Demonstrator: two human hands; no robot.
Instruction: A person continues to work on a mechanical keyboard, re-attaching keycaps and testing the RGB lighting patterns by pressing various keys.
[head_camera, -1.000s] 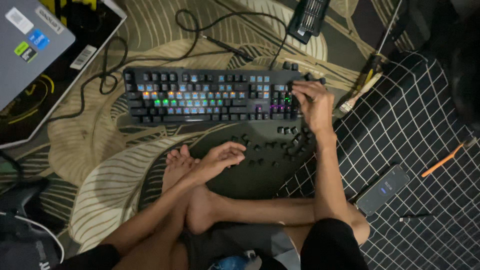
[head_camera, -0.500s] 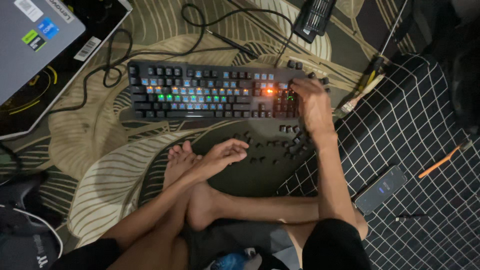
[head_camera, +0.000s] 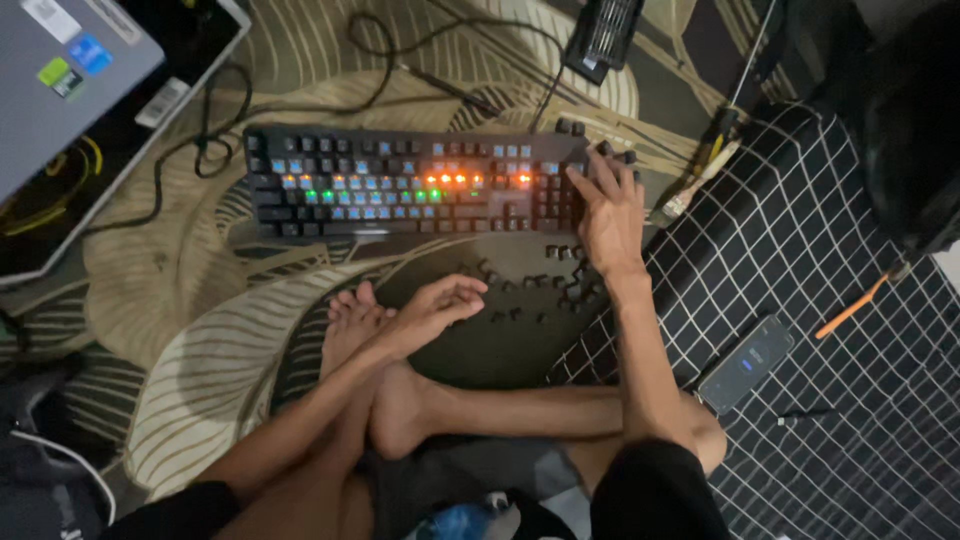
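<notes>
A black mechanical keyboard (head_camera: 400, 185) with lit coloured keys lies on a leaf-patterned mat. My right hand (head_camera: 608, 205) rests on its right end, fingers spread over the keys there. Several loose black keycaps (head_camera: 545, 285) are scattered on the mat just below the keyboard. My left hand (head_camera: 445, 303) hovers over the mat left of those keycaps, fingers curled loosely; I cannot tell whether it holds a keycap. My crossed bare legs and feet (head_camera: 385, 380) lie below both hands.
A grey laptop (head_camera: 65, 70) sits at the top left with black cables (head_camera: 210, 140) running to the keyboard. A black grid-patterned cloth (head_camera: 830, 330) at the right carries a phone (head_camera: 745, 365) and an orange pen (head_camera: 850, 308). A dark brush-like tool (head_camera: 600, 35) lies above the keyboard.
The keyboard's lit keys have changed colour pattern, with orange lights now in the middle. My right hand has spread its fingers a little on the keyboard's right end. The left hand stays put.
</notes>
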